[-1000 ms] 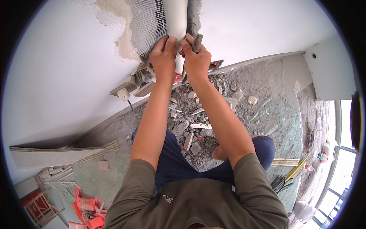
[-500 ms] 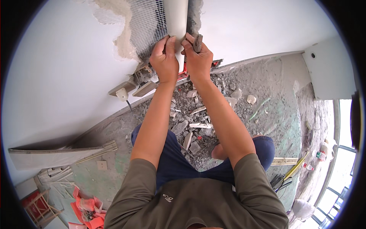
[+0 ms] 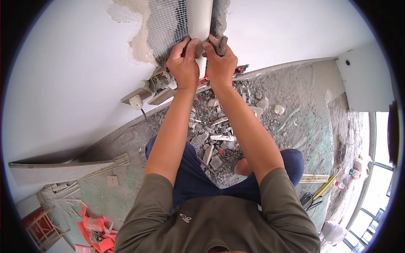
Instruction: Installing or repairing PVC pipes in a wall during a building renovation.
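A thick white pipe [image 3: 199, 19] runs down an opening broken in the wall. Its rounded lower end shows just above my fingers, and a narrower white pipe section [image 3: 202, 67] shows between my wrists. My left hand [image 3: 184, 63] is closed on the pipe from the left, thumb against it. From the other side my right hand [image 3: 220, 65] grips the same spot, thumb and fingers bent. A dark, dirty, flat tool-like piece [image 3: 222, 45] sticks up between the right hand's fingers; its kind I cannot make out. My fingers partly hide the joint.
White mesh [image 3: 166, 29] and broken plaster [image 3: 141, 40] border the pipe on the left. Socket plates [image 3: 161, 97] hang off the wall, a plug [image 3: 136, 102] in one. Rubble [image 3: 217, 126] covers the floor between my legs. A long panel [image 3: 63, 170] leans at left; red bags [image 3: 97, 230] lie lower left.
The pipe's lower end shows more plainly above my fingers, and a greyish part shows between my thumbs. Both hands stay at the joint, the right one shifted slightly. The view has moved a little.
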`<state>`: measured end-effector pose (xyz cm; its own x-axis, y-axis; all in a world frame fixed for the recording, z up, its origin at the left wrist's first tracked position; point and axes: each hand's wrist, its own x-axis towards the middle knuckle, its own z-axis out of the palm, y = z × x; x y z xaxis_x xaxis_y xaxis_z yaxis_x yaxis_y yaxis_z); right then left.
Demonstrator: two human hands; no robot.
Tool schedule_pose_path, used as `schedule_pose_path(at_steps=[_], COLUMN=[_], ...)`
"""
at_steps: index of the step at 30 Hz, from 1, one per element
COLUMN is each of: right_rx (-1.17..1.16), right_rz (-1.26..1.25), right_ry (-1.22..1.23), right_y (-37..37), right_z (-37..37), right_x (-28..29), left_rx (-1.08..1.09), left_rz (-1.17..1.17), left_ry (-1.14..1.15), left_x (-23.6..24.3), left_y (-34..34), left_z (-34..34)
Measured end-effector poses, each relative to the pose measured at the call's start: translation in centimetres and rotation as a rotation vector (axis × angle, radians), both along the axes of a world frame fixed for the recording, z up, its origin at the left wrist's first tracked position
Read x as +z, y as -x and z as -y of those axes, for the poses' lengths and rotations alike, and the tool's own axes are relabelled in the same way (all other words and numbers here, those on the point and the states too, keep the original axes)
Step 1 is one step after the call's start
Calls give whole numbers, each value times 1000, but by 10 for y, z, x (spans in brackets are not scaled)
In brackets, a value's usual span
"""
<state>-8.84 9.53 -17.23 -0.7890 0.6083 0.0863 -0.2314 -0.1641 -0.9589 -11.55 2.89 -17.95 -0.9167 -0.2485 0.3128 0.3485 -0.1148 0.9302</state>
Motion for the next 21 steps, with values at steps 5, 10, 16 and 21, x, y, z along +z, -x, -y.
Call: schedule_pose_path(at_steps=[5, 10, 16, 21], right_rx=[21, 13, -64, -65], right_rz=[-42, 22, 3, 0], right_ry=[31, -52, -62, -41], right_y=[-3, -3, 2, 1], right_z=[0, 1, 6, 7], right_x=[-3, 0, -3, -2], left_rx=[-13, -3, -6, -5], left_rz=[-4, -2, 21, 43], left_ry=[-62, -38, -50, -38], left_x=[-2, 0, 1, 0], left_y=[2, 0, -2, -2], left_z=[-1, 1, 0, -2])
